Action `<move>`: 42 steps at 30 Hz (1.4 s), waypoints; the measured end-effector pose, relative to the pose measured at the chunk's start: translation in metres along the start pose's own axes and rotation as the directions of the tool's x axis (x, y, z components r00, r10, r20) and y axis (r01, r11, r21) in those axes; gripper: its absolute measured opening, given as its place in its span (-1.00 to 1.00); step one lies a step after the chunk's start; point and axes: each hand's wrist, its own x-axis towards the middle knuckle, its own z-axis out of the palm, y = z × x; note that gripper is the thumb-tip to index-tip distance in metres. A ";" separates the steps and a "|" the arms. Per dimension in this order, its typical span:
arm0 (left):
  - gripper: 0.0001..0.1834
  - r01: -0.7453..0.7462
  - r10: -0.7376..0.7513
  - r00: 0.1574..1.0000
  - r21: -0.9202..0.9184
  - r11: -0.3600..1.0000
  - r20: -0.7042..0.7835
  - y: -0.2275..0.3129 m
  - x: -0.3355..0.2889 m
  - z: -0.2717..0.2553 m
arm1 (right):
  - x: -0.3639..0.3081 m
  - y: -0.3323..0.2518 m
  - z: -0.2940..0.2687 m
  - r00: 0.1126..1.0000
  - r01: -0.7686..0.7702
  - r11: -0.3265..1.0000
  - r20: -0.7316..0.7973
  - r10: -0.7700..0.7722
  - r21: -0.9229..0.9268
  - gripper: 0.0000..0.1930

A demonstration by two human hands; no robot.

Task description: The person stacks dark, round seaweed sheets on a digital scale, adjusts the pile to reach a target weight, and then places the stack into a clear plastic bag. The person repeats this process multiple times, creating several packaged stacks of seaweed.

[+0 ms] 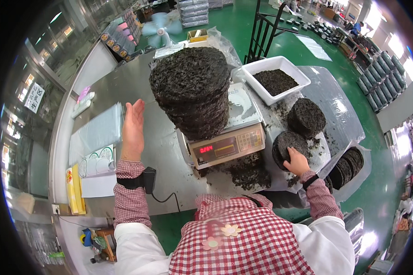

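Observation:
A tall stack of dark, round, dried seaweed cakes (190,87) stands on the digital scale (225,149), whose red display is lit. To the left of that stack my left hand (134,128) is raised over the metal table, fingers stretched out and holding nothing. On the right, my right hand (298,161) grips the near edge of a round seaweed cake (285,143), which is tilted. Its fingers partly disappear over the cake's edge. Just behind it sits a shorter pile of seaweed cakes (307,118).
A white tub (273,62) holds loose seaweed behind the scale. Seaweed crumbs (250,176) lie before it. More cakes stand in a plastic bag (348,167) at the right. Plastic bags (98,126) and a yellow pack (75,190) lie left; a fan (160,30) stands at the back.

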 end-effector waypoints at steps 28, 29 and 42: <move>-0.21 -0.070 0.024 0.980 -0.227 0.971 -0.196 -0.028 -0.072 -0.016 | 0.137 -0.280 -0.234 0.526 0.834 0.510 -0.583 -0.619 0.211 -0.44; -0.22 -0.057 -0.001 0.972 -0.239 0.969 -0.235 -0.034 -0.079 -0.025 | 0.128 -0.268 -0.236 0.508 0.842 0.481 -0.658 -0.556 0.244 -0.49; -0.72 0.026 -0.066 0.925 -0.111 0.994 -0.374 -0.081 -0.102 -0.028 | 0.126 -0.162 -0.180 0.788 0.596 0.226 -0.616 0.025 0.771 -0.74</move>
